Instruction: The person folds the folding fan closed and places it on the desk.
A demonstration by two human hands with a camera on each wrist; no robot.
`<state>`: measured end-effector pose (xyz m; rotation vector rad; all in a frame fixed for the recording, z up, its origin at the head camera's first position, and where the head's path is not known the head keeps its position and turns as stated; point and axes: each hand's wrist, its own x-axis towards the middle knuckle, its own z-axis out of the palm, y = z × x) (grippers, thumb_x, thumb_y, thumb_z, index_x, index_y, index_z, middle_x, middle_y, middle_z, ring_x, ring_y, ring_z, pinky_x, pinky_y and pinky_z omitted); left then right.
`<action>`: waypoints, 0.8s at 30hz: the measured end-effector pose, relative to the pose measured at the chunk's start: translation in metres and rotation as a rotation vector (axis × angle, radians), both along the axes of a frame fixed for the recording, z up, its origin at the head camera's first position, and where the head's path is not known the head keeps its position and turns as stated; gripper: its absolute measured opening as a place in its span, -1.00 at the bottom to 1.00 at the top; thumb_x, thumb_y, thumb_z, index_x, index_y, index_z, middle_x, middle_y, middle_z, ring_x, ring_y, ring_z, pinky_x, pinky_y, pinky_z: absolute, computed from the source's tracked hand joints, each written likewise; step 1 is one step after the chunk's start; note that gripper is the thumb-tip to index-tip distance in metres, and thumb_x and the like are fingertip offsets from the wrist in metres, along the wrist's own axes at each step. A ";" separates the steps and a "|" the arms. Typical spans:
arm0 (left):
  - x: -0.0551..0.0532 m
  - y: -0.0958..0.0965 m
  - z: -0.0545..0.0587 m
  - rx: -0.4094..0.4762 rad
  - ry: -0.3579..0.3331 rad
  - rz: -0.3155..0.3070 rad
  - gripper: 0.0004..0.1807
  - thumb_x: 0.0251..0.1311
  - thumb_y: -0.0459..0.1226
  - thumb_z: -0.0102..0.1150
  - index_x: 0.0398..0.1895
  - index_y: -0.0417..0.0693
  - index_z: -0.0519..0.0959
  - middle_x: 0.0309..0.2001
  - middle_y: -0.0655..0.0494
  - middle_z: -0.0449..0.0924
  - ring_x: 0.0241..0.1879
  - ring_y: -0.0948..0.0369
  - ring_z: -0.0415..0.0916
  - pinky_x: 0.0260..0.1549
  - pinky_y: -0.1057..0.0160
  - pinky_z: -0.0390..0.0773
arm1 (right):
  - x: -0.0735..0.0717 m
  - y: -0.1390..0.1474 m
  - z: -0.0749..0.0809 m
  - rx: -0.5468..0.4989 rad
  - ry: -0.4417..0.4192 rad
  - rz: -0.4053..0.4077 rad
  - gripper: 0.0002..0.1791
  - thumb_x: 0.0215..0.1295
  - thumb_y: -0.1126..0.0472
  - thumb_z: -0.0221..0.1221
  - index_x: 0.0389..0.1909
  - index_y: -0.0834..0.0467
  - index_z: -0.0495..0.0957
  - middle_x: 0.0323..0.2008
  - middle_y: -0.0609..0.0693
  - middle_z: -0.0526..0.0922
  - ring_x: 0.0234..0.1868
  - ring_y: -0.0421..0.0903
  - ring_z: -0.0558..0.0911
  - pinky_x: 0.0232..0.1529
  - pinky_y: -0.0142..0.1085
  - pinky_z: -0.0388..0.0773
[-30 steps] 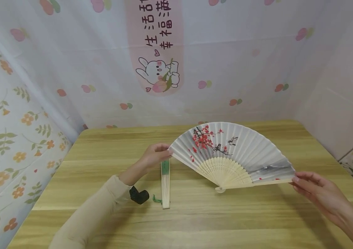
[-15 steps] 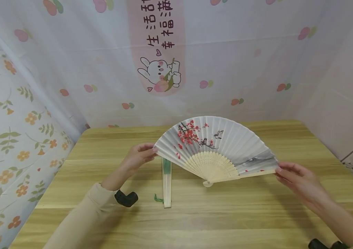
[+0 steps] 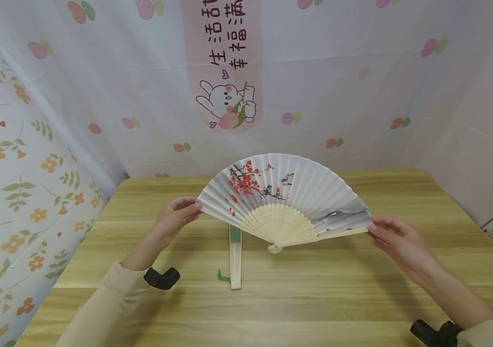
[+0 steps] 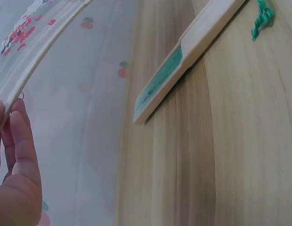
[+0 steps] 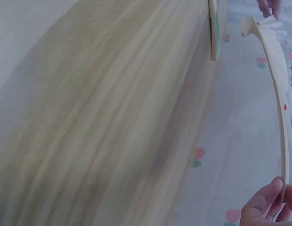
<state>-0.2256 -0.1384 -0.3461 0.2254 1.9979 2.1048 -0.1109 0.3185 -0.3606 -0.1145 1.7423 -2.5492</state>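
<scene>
A spread folding fan (image 3: 300, 188), white with red blossoms, small birds and pale ribs, is held up above the table between both hands. My left hand (image 3: 172, 219) pinches its left outer end; in the left wrist view the thumb and fingers (image 4: 24, 150) meet on that edge. At the other end my right hand (image 3: 403, 243) pinches the tip of the right guard stick, as the right wrist view shows with its fingers (image 5: 261, 200). Behind and below the open fan lies a closed folding fan (image 3: 235, 262) with green cloth, its upper end hidden in the head view.
A green cord (image 3: 223, 276) trails from the closed fan on the wooden table (image 3: 316, 299). Black mounts (image 3: 161, 278) sit on both wrists. A printed curtain (image 3: 337, 96) hangs behind the table's back edge, and a floral cloth (image 3: 25, 207) hangs at the left.
Both hands have carried the spread fan to the left and slightly up. It now partly covers the closed fan, which stays on the table. The head view has shifted a little.
</scene>
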 end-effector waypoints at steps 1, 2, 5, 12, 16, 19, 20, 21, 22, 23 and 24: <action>0.000 -0.002 0.000 0.002 0.001 0.009 -0.83 0.15 -0.32 0.10 -0.19 -0.16 0.48 -0.27 0.15 0.51 -0.25 0.27 0.52 -0.11 0.31 0.48 | -0.001 -0.002 0.001 0.002 0.003 0.001 -0.78 0.25 0.46 -0.04 -0.25 0.16 0.52 -0.30 -0.04 0.53 -0.28 -0.17 0.58 -0.20 -0.40 0.53; 0.001 -0.003 -0.001 0.002 0.004 0.017 -0.85 0.14 -0.32 0.10 -0.21 -0.13 0.49 -0.27 0.15 0.52 -0.25 0.28 0.52 -0.11 0.31 0.48 | -0.002 -0.003 0.001 -0.001 0.009 0.001 -0.78 0.25 0.46 -0.04 -0.24 0.16 0.52 -0.31 -0.03 0.53 -0.29 -0.17 0.58 -0.20 -0.40 0.53; 0.003 -0.007 -0.001 0.005 0.021 0.032 -0.88 0.14 -0.32 0.11 -0.25 -0.09 0.51 -0.28 0.17 0.52 -0.26 0.28 0.52 -0.11 0.31 0.48 | -0.005 -0.008 0.002 0.002 0.019 0.000 -0.79 0.24 0.46 -0.04 -0.24 0.17 0.51 -0.31 -0.03 0.53 -0.30 -0.17 0.58 -0.21 -0.40 0.54; 0.008 -0.016 0.001 0.032 0.043 0.054 -0.94 0.14 -0.34 0.10 -0.34 -0.01 0.54 -0.32 0.18 0.53 -0.30 0.31 0.53 -0.18 0.40 0.50 | -0.012 -0.016 0.006 0.016 -0.001 -0.011 -0.83 0.23 0.43 0.00 -0.23 0.17 0.47 -0.30 -0.03 0.50 -0.30 -0.18 0.56 -0.20 -0.41 0.53; 0.010 -0.020 0.002 0.069 0.037 0.053 -0.91 0.15 -0.37 0.08 -0.37 0.01 0.55 -0.33 0.17 0.53 -0.31 0.30 0.54 -0.19 0.40 0.50 | -0.015 -0.019 0.008 0.011 -0.001 -0.013 -0.83 0.23 0.44 0.00 -0.23 0.17 0.48 -0.31 -0.03 0.50 -0.30 -0.18 0.56 -0.21 -0.41 0.53; 0.012 -0.023 0.003 0.083 0.028 0.070 -0.89 0.14 -0.38 0.08 -0.40 0.02 0.56 -0.34 0.17 0.54 -0.32 0.29 0.54 -0.21 0.41 0.51 | -0.018 -0.021 0.010 0.010 -0.005 -0.014 -0.84 0.22 0.43 0.01 -0.24 0.17 0.48 -0.31 -0.03 0.50 -0.30 -0.18 0.56 -0.21 -0.41 0.53; 0.013 -0.024 0.003 0.087 0.024 0.074 -0.88 0.14 -0.38 0.08 -0.40 0.02 0.56 -0.35 0.17 0.54 -0.32 0.29 0.54 -0.21 0.41 0.51 | -0.019 -0.021 0.010 0.007 -0.005 -0.014 -0.84 0.22 0.43 0.02 -0.24 0.17 0.49 -0.31 -0.03 0.49 -0.31 -0.18 0.56 -0.22 -0.42 0.53; 0.014 -0.024 0.003 0.091 0.020 0.079 -0.88 0.14 -0.39 0.08 -0.40 0.02 0.56 -0.35 0.17 0.54 -0.32 0.29 0.54 -0.21 0.41 0.51 | -0.020 -0.021 0.010 0.006 -0.002 -0.011 -0.84 0.23 0.42 0.01 -0.24 0.17 0.48 -0.31 -0.03 0.48 -0.30 -0.18 0.56 -0.22 -0.42 0.53; 0.014 -0.025 0.003 0.096 0.016 0.084 -0.88 0.14 -0.39 0.09 -0.41 0.03 0.56 -0.36 0.17 0.54 -0.32 0.29 0.54 -0.21 0.42 0.51 | -0.020 -0.022 0.011 0.000 -0.001 -0.010 -0.84 0.23 0.42 0.01 -0.25 0.17 0.49 -0.32 -0.03 0.48 -0.31 -0.18 0.56 -0.22 -0.42 0.53; 0.014 -0.025 0.003 0.100 0.013 0.088 -0.88 0.13 -0.39 0.09 -0.41 0.03 0.57 -0.36 0.17 0.54 -0.32 0.29 0.54 -0.21 0.42 0.51 | -0.021 -0.022 0.011 -0.006 0.001 -0.009 -0.84 0.23 0.43 0.01 -0.25 0.17 0.49 -0.32 -0.03 0.48 -0.31 -0.19 0.56 -0.22 -0.42 0.53; 0.014 -0.025 0.003 0.102 0.012 0.092 -0.88 0.13 -0.39 0.09 -0.41 0.03 0.57 -0.36 0.17 0.54 -0.32 0.29 0.54 -0.22 0.42 0.51 | -0.021 -0.022 0.011 -0.015 0.004 -0.007 -0.84 0.23 0.43 0.00 -0.25 0.17 0.49 -0.32 -0.03 0.48 -0.31 -0.18 0.56 -0.22 -0.43 0.53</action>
